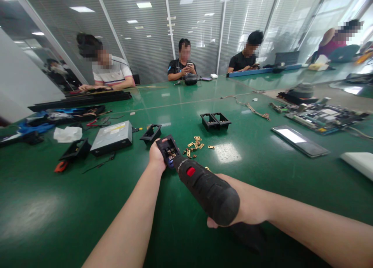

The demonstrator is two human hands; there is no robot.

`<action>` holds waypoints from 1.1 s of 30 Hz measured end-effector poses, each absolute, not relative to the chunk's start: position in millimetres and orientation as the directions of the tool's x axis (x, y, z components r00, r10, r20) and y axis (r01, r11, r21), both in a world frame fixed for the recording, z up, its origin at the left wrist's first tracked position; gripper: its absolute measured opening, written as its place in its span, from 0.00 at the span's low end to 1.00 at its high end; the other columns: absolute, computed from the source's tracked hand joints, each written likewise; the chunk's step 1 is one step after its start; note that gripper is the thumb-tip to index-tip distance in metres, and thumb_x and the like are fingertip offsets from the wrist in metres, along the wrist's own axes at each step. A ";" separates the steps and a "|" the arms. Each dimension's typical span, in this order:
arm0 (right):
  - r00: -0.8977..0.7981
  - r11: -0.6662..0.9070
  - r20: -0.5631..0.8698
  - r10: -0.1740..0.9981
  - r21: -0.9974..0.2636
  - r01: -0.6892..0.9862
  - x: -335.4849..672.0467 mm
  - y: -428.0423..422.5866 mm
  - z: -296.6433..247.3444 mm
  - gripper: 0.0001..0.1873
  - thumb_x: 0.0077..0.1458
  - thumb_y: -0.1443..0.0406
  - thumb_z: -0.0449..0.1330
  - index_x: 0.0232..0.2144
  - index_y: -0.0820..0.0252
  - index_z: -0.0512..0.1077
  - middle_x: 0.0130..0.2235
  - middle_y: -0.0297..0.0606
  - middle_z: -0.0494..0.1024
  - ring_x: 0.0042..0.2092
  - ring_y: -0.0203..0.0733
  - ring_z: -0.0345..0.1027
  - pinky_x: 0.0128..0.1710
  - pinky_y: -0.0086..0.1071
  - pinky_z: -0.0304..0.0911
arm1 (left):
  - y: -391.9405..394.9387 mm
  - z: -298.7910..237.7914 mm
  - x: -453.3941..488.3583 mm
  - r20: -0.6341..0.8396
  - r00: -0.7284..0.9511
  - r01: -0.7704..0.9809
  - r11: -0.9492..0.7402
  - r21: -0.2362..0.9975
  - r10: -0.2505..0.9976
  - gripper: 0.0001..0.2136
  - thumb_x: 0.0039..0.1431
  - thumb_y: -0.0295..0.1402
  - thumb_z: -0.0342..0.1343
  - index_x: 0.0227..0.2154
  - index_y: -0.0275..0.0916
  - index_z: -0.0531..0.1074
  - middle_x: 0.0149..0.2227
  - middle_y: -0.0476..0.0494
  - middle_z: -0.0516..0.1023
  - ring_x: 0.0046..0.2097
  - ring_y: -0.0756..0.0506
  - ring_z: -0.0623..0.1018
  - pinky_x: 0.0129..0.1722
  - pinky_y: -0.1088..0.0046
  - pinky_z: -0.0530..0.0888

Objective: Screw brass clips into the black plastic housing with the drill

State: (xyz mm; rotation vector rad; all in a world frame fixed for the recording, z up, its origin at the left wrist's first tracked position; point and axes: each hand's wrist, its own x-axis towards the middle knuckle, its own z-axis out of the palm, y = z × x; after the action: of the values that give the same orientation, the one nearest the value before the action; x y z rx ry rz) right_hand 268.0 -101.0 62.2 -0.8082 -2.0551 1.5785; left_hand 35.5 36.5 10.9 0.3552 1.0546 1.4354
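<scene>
My left hand (156,157) is closed around a black plastic housing (166,144) with brass-coloured metal parts inside it. My right hand (233,198) grips a black cordless drill (208,188) with a red switch on top. The drill's front end points into the housing, and its tip is hidden behind the drill's own body. Just beyond the hands lies a loose pile of small brass plates and screws (195,144). A similar black frame (150,133) rests behind my left hand, and a pair of black frames (215,121) stands farther back.
On the left are a metal disc drive (113,137), another black frame (76,149), an orange object (60,167) and white tissue (67,134). A phone-like slab (300,141) and circuit boards (326,114) lie to the right. Several people sit across the green table (87,205).
</scene>
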 end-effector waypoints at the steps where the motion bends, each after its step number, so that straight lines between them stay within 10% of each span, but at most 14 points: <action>1: -0.743 0.183 -0.024 0.668 -0.963 0.196 268.0 -100.9 62.4 0.38 0.42 0.70 0.73 0.56 0.63 0.68 0.39 0.39 0.79 0.37 0.45 0.73 0.36 0.35 0.70 | 36.6 10.8 35.5 -0.371 -0.195 -0.625 0.177 0.761 0.908 0.14 0.55 0.37 0.51 0.40 0.36 0.74 0.26 0.43 0.78 0.28 0.39 0.79 0.29 0.60 0.77; 16: -0.733 0.149 0.030 0.680 -0.984 0.098 267.6 -102.6 61.1 0.51 0.43 0.70 0.72 0.67 0.62 0.57 0.44 0.42 0.79 0.43 0.50 0.74 0.41 0.37 0.71 | 36.1 10.3 34.4 -0.345 -0.163 -0.595 0.187 0.782 0.925 0.12 0.56 0.36 0.49 0.36 0.36 0.73 0.22 0.44 0.75 0.22 0.41 0.76 0.23 0.64 0.73; 33: -0.743 0.084 -0.012 0.669 -0.992 0.091 267.7 -101.4 61.5 0.43 0.39 0.74 0.73 0.58 0.62 0.64 0.45 0.41 0.79 0.43 0.47 0.74 0.42 0.36 0.69 | 36.4 11.1 35.2 -0.374 -0.182 -0.616 0.191 0.764 0.909 0.12 0.56 0.37 0.50 0.37 0.36 0.74 0.24 0.44 0.77 0.24 0.40 0.78 0.27 0.62 0.76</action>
State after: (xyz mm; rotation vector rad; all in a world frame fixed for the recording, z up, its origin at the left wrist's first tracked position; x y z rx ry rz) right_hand 267.7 -101.4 61.5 -0.7476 -1.9180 1.7025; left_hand 35.2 36.4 11.1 0.3657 1.0586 1.4160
